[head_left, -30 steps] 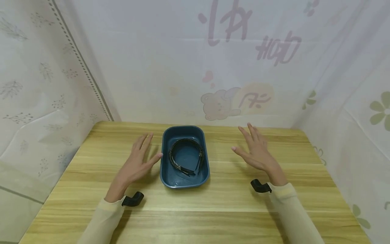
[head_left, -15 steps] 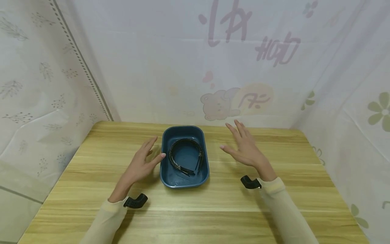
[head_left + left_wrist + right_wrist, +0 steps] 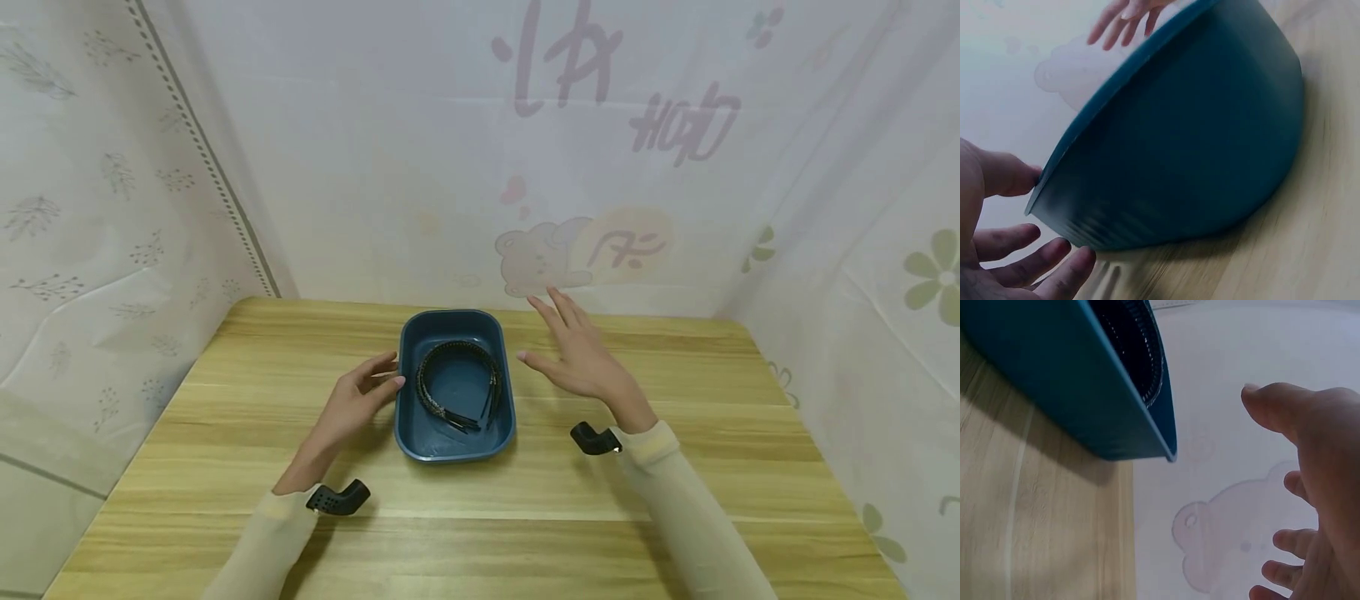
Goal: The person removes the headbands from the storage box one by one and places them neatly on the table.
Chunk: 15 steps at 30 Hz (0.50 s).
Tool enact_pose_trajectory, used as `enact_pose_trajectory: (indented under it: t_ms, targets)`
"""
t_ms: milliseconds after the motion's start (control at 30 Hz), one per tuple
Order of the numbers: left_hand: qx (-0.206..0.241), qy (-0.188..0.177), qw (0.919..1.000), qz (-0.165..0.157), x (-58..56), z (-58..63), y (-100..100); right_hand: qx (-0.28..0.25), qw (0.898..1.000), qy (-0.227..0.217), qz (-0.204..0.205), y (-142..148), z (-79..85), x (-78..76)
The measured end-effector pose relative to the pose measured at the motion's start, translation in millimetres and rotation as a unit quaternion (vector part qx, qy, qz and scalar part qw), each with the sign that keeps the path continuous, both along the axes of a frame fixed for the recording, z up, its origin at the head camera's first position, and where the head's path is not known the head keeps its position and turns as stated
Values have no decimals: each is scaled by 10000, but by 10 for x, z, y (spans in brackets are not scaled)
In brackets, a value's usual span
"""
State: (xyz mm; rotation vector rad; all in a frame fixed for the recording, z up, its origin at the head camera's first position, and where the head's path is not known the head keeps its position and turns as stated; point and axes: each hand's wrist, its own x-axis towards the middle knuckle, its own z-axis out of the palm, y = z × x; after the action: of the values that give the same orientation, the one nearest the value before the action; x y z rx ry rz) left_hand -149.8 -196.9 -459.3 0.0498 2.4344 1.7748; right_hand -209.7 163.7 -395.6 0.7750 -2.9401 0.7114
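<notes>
A dark blue rectangular plastic basin (image 3: 455,460) stands on the wooden table. Inside it lie several dark braided headbands (image 3: 429,398), nested together in a ring with their thin black ends toward the near side. At the basin's left side is my left hand (image 3: 358,406). Its thumb tip is right at the rim in the left wrist view, and the loosely bent fingers (image 3: 1029,262) are beside the outer wall. My right hand (image 3: 588,358) hovers right of the basin, fingers spread and thumb toward it, with a gap between. It holds nothing.
The wooden table (image 3: 480,550) reaches back to a pale printed cloth (image 3: 390,167) hanging behind it. More cloth hangs at the left and right. A black wrist camera mount (image 3: 339,497) juts from the left cuff, and a similar mount (image 3: 596,438) from the right.
My right hand has moved left, closer to the basin. My left hand has come in slightly and its fingers have bent toward the basin's side. Basin and headbands have stayed put.
</notes>
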Motion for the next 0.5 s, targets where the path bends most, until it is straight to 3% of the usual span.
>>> enact_pose_trajectory:
  t_ms: [267, 500]
  targets:
    - [429, -432, 9979, 236, 38, 33, 32, 47, 9994, -62, 332, -153, 45, -23]
    - [677, -410, 9961, 383, 22, 30, 44, 3, 9989, 32, 459, -226, 56, -40]
